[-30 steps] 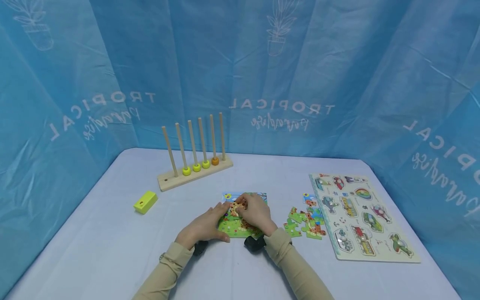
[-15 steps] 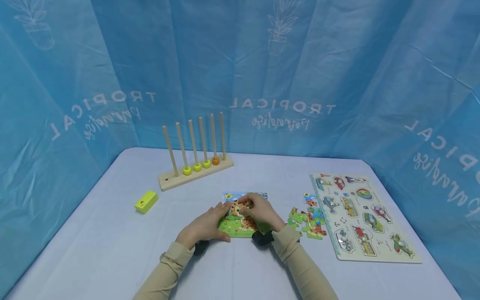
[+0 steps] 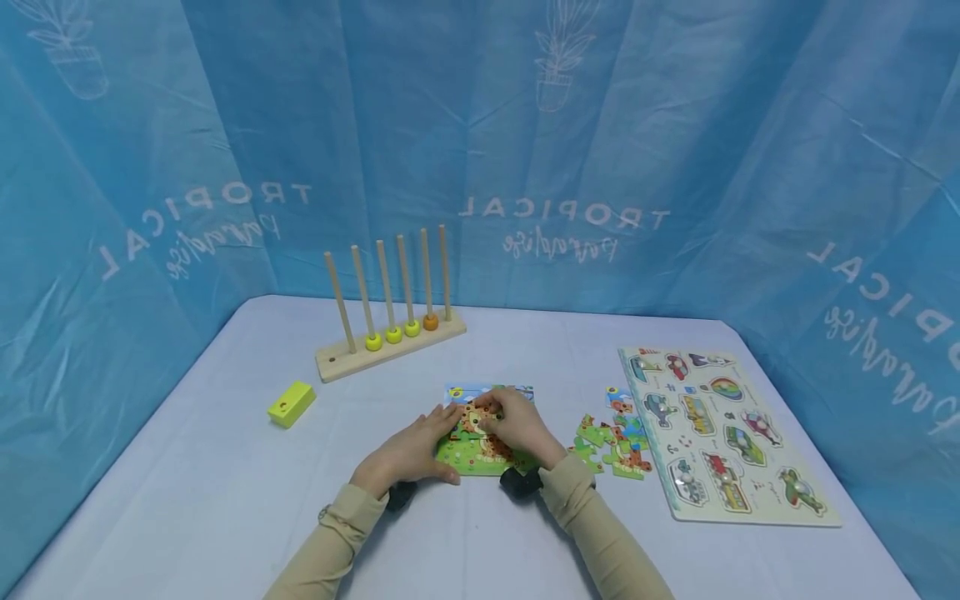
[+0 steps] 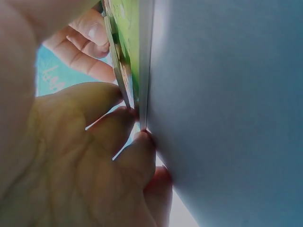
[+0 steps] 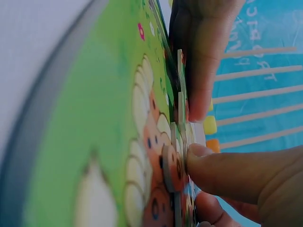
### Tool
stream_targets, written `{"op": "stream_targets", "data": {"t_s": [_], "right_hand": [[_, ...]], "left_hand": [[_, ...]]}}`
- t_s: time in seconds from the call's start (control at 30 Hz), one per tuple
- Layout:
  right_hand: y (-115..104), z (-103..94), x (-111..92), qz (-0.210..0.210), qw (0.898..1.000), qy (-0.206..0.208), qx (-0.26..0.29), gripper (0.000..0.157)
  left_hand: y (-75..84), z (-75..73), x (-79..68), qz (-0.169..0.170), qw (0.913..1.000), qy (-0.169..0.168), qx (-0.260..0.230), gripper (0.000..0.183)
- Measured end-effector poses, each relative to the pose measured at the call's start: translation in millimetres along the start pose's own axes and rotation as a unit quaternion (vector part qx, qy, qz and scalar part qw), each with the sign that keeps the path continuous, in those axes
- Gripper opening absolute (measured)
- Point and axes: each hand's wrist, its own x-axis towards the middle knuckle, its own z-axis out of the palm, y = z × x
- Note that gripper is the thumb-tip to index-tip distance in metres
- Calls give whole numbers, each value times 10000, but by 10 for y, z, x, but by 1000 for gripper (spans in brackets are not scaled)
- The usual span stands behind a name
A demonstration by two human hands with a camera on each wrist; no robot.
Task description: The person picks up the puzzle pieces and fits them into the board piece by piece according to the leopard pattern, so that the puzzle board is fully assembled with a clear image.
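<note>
A jigsaw board (image 3: 459, 460) with a leopard on green grass lies mid-table, part of it hidden by the hands. My left hand (image 3: 411, 450) rests at its left side with fairly straight fingers; in the left wrist view its fingertips touch the board edge and raised pieces. My right hand (image 3: 522, 427) reaches over from the right. Its thumb and fingers pinch a spotted leopard puzzle piece (image 3: 472, 420) on the board. In the right wrist view the thumb (image 5: 215, 168) presses against pieces (image 5: 176, 165) standing slightly proud of the board.
Several loose puzzle pieces (image 3: 628, 454) are heaped right of the board. Farther right lies a knob puzzle of vehicles (image 3: 705, 483). A wooden peg stand (image 3: 352, 362) with beads is at the back left, and a yellow block (image 3: 291, 405) sits on the left.
My right hand has shifted slightly right and its wrist has moved outward, showing more of the leopard picture. The left hand stays in place.
</note>
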Motion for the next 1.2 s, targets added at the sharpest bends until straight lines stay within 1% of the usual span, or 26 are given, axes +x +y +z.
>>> {"op": "stream_targets", "data": {"t_s": [0.1, 0.27, 0.4, 0.53, 0.67, 0.8, 0.9, 0.97, 1.03, 1.1, 1.13, 1.2], "right_hand": [[26, 23, 3, -78, 9999, 48, -102, 27], [29, 30, -11, -47, 9998, 71, -163, 25], [4, 18, -17, 33, 10000, 76, -44, 25], [-18, 15, -12, 48, 10000, 71, -33, 25], [-31, 20, -2, -14, 10000, 35, -74, 27], [-25, 19, 19, -114, 9999, 12, -87, 28], [1, -12, 26, -129, 9997, -109, 165, 28], [38, -69, 21, -46, 9984, -190, 530, 27], [105, -165, 5, 167, 9954, -187, 927, 28], [217, -301, -23, 372, 9933, 43, 1091, 28], [282, -388, -48, 490, 9923, 226, 1114, 29], [440, -581, -120, 707, 9913, 661, 896, 30]], "left_hand": [[-11, 2, -1, 104, 9999, -47, 37, 101], [4, -2, -12, 317, 9992, -115, 236, 98], [86, -20, -47, 305, 9972, -114, 668, 91], [166, -28, -82, 265, 9943, -220, 1011, 84], [180, -16, -99, 196, 9941, -336, 1012, 76], [153, -3, -90, 206, 9946, -288, 978, 73], [143, -1, -82, 234, 9954, -254, 889, 74], [145, 1, -78, 228, 9962, -243, 807, 76], [152, 5, -75, 185, 9970, -250, 704, 77], [159, 13, -68, 144, 9975, -257, 646, 79], [164, 16, -65, 125, 9977, -256, 623, 79], [172, 21, -56, 89, 9978, -272, 598, 80]]}}
